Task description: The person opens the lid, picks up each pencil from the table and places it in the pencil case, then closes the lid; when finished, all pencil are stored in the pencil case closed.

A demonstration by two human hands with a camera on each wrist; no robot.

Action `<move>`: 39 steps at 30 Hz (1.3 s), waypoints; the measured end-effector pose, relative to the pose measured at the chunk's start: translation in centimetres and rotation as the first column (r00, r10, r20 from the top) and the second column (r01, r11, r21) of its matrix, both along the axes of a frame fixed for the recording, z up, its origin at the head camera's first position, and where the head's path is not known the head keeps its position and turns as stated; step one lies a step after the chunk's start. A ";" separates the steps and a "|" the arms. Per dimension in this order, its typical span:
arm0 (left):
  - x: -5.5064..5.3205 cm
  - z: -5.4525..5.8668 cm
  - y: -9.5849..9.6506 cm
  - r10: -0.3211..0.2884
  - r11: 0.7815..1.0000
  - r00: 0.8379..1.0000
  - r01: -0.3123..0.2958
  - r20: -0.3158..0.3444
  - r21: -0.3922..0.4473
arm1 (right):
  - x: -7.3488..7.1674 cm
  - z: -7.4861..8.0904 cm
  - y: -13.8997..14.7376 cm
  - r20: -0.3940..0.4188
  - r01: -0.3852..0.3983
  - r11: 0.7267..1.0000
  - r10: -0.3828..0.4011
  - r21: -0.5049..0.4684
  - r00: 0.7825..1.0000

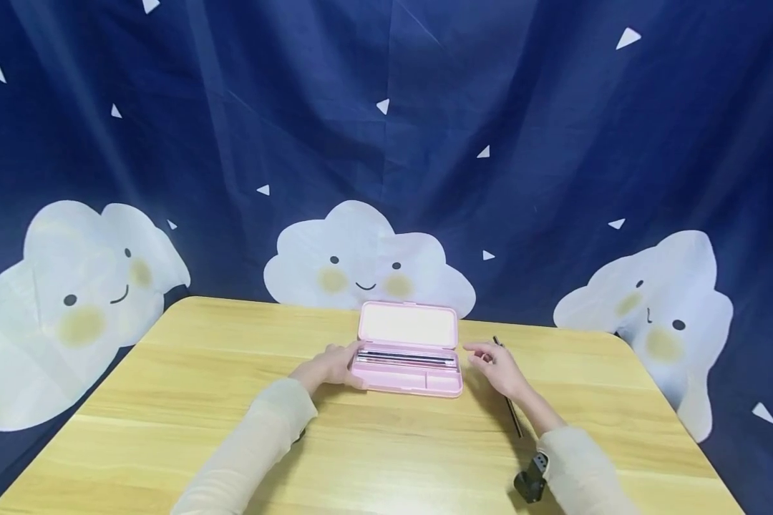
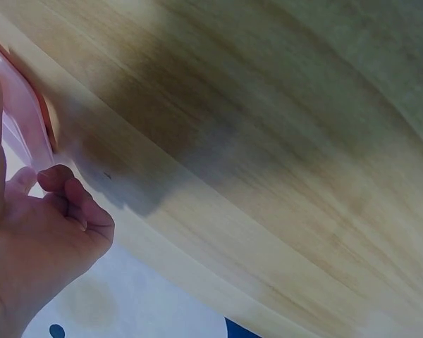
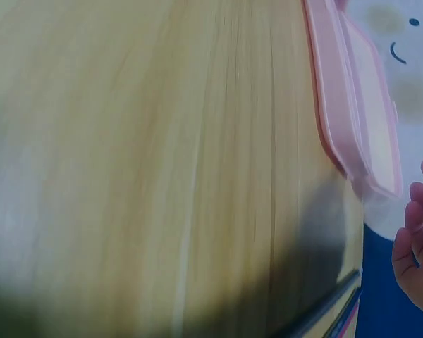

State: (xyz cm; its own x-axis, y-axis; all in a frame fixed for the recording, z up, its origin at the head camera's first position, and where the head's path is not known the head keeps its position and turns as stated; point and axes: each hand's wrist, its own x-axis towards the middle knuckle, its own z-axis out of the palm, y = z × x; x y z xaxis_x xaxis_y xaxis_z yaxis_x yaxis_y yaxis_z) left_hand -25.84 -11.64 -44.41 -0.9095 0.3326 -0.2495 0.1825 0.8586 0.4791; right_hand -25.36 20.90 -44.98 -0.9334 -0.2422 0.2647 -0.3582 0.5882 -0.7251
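Note:
A pink pencil case [image 1: 393,381] stands on the table with its lid [image 1: 409,323] raised, hinged at the back. Several pencils [image 1: 406,357], some dark, lie side by side in its rear compartment. My left hand [image 1: 337,363] grips the case's left end, thumb along the front side. In the left wrist view that hand's other fingers [image 2: 77,201] are bent beside the case's pink edge [image 2: 25,105]. Off the right end of the case hovers my right hand [image 1: 499,368], fingers loosely bent and holding nothing. Dark pencils [image 1: 514,418] lie partly hidden beneath it.
The light wooden table [image 1: 167,400] has rounded far corners. Behind it hangs a dark blue curtain [image 1: 322,143] printed with white clouds. A small black device [image 1: 531,479] sits by the right sleeve. In the right wrist view, two dark pencils [image 3: 321,310] lie near the table edge.

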 end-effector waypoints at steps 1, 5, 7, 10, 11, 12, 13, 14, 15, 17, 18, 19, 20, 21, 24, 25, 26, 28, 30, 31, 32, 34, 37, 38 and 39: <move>0.0 0.0 0.0 0.000 1.000 1.000 0.000 -0.002 0.002 | 0.1 0.0 0.3 0.006 -0.004 1.000 0.004 -0.009 1.000; 0.1 0.0 -0.2 -0.010 1.000 1.000 0.010 -0.009 0.004 | 0.5 0.2 1.4 0.016 0.015 1.000 -0.015 0.007 1.000; 0.0 0.0 -0.2 -0.014 1.000 1.000 0.014 -0.013 0.005 | 0.7 0.3 2.0 0.011 0.037 0.999 -0.037 0.020 0.999; 0.0 0.0 -0.3 -0.011 1.000 1.000 0.011 -0.015 0.004 | 0.6 0.3 2.9 -0.007 0.075 0.997 -0.074 0.028 0.997; 0.0 0.1 -0.3 -0.008 1.000 1.000 0.008 -0.015 0.002 | 0.6 0.3 3.2 -0.007 0.088 0.996 -0.088 0.023 0.996; 0.0 0.1 -0.4 -0.004 1.000 1.000 0.004 -0.018 0.000 | 0.6 0.3 3.5 -0.010 0.100 0.995 -0.100 0.024 0.995; 0.0 0.1 -0.4 0.001 1.000 1.000 -0.001 -0.019 0.001 | 0.6 0.3 3.8 -0.013 0.113 0.993 -0.113 0.018 0.994; 0.0 0.1 -0.4 0.002 1.000 1.000 -0.002 -0.020 0.002 | 0.6 0.3 4.1 -0.014 0.123 0.992 -0.123 0.009 0.992; 0.0 0.0 -0.4 0.000 1.000 1.000 0.000 -0.019 0.004 | 0.8 0.2 4.5 -0.010 0.136 0.991 -0.136 0.005 0.991; 0.1 -0.2 -0.3 -0.011 1.000 1.000 0.011 -0.017 0.012 | 1.2 0.2 5.2 0.003 0.158 0.987 -0.158 0.014 0.987; 0.1 -0.3 -0.2 -0.016 1.000 1.000 0.016 -0.015 0.013 | 1.5 0.2 5.5 0.013 0.166 0.986 -0.166 0.026 0.986; 0.1 -0.4 -0.2 -0.020 1.000 1.000 0.021 -0.013 0.014 | 1.7 0.1 5.8 0.023 0.171 0.985 -0.172 0.038 0.985; 0.1 -0.5 -0.1 -0.024 1.000 1.000 0.024 -0.014 0.015 | 1.9 0.1 6.1 0.037 0.166 0.984 -0.168 0.057 0.985; 0.1 -0.6 -0.1 -0.024 1.000 1.000 0.024 -0.015 0.012 | 2.1 0.1 6.4 0.053 0.165 0.983 -0.170 0.078 0.984; -0.1 -0.6 -0.1 -0.013 1.000 0.999 0.013 -0.030 0.004 | 2.2 -0.1 7.0 0.103 0.150 0.980 -0.164 0.131 0.981; -0.2 -0.5 -0.1 -0.011 1.000 0.999 0.011 -0.032 0.006 | 2.2 -0.2 7.2 0.117 0.145 0.979 -0.163 0.144 0.980; -0.3 -0.5 -0.1 -0.013 1.000 0.999 0.013 -0.036 0.006 | 2.2 -0.3 7.4 0.133 0.138 0.978 -0.159 0.159 0.978; -0.4 -0.4 -0.1 -0.014 1.000 0.999 0.014 -0.033 0.010 | 2.3 -0.5 7.6 0.165 0.128 0.975 -0.159 0.184 0.973; -0.3 -0.4 -0.1 -0.018 1.000 0.999 0.018 -0.028 0.017 | 2.4 -0.7 7.8 0.194 0.110 0.976 -0.148 0.190 0.970; -0.2 -0.4 -0.1 -0.020 1.000 0.999 0.021 -0.029 0.019 | 2.5 -0.8 7.9 0.200 0.103 0.976 -0.141 0.190 0.970; -0.1 -0.4 -0.1 -0.021 1.000 0.999 0.022 -0.029 0.022 | 2.6 -0.9 8.0 0.208 0.092 0.977 -0.132 0.193 0.969; 0.1 -0.4 -0.1 -0.018 0.999 0.999 0.019 -0.027 0.032 | 2.7 -0.9 8.0 0.221 0.082 0.980 -0.122 0.182 0.968; 0.2 -0.4 -0.2 -0.015 0.999 0.999 0.016 -0.028 0.036 | 2.7 -1.0 8.1 0.221 0.072 0.981 -0.111 0.180 0.969; 0.2 -0.4 -0.2 -0.013 0.999 1.000 0.014 -0.027 0.036 | 2.7 -1.0 8.1 0.224 0.071 0.981 -0.112 0.181 0.968; 0.1 -0.4 -0.2 -0.009 0.999 1.000 0.010 -0.027 0.036 | 2.7 -1.0 8.0 0.226 0.072 0.981 -0.113 0.181 0.968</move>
